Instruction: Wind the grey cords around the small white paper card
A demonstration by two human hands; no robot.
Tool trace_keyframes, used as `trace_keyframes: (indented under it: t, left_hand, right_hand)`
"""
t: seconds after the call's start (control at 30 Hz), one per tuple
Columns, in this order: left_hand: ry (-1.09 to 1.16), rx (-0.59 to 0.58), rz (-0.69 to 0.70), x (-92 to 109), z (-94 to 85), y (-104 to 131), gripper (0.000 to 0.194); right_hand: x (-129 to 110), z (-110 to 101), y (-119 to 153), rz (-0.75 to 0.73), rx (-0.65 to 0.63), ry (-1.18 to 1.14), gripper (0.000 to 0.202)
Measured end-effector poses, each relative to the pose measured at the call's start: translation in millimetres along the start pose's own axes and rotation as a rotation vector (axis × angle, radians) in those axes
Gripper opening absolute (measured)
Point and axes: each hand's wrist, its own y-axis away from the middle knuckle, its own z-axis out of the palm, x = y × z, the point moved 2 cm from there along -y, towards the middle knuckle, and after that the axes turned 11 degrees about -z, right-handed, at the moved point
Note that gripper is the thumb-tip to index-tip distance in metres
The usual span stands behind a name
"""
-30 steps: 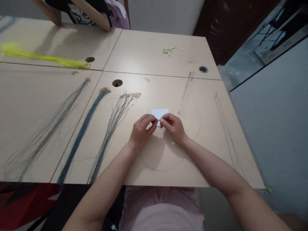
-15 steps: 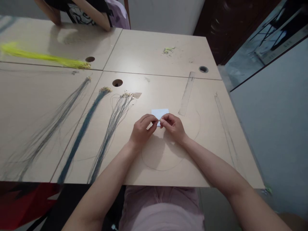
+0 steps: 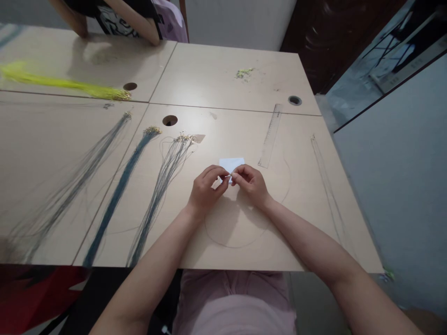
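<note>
My left hand (image 3: 206, 187) and my right hand (image 3: 252, 185) meet fingertip to fingertip, each closed in a pinch. Between them is the end of a thin grey cord with a tiny pale or golden piece, too small to make out fully. The rest of the thin cord (image 3: 230, 247) lies in a wide loop on the table, passing beneath my forearms and up on the right. A small white-blue paper (image 3: 232, 164) lies flat just behind my fingertips and is partly covered by them.
Left of my hands lie a grey cord bundle (image 3: 164, 177), a blue one (image 3: 122, 190) and another grey one (image 3: 94, 153), gold-coloured bits at their ends. A yellow bundle (image 3: 66, 84) lies farther back. A clear ruler (image 3: 270, 135) and loose cords (image 3: 326, 181) lie right. Someone's forearm (image 3: 134, 21) rests across the table.
My hands stay in nearly the same place. The small piece between my fingertips shows a little more now, as the fingers have shifted slightly.
</note>
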Motion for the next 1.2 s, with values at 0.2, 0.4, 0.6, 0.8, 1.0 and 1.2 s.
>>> trace_keyframes:
  t: [0.2, 0.4, 0.6, 0.8, 1.0, 1.2]
  left_hand:
    - [-0.007, -0.010, -0.002, 0.2, -0.6, -0.5, 0.006]
    - [-0.001, -0.018, -0.006, -0.7, -0.7, -0.2, 0.007]
    - [-0.002, -0.019, -0.007, -1.0, -0.4, -0.1, 0.006]
    - [-0.009, -0.023, -0.001, -2.7, -0.1, 0.4, 0.007]
    - [-0.012, -0.040, -0.013, -2.3, 0.2, 0.7, 0.007]
    - [-0.004, -0.032, -0.037, -1.1, 0.5, 1.1, 0.006]
  right_hand:
    - [-0.8, -0.4, -0.4, 0.008, -0.005, 0.016, 0.015]
    - [-0.3, -1.0, 0.4, 0.003, 0.000, 0.020, 0.015]
    - [-0.3, -0.4, 0.3, 0.012, 0.004, 0.012, 0.015]
    - [-0.9, -0.5, 0.1, 0.007, 0.000, 0.005, 0.014]
    - [-1.6, -0.5, 0.0, 0.009, -0.015, 0.032, 0.015]
    - [-1.1, -0.4, 0.5, 0.016, -0.004, 0.052, 0.017]
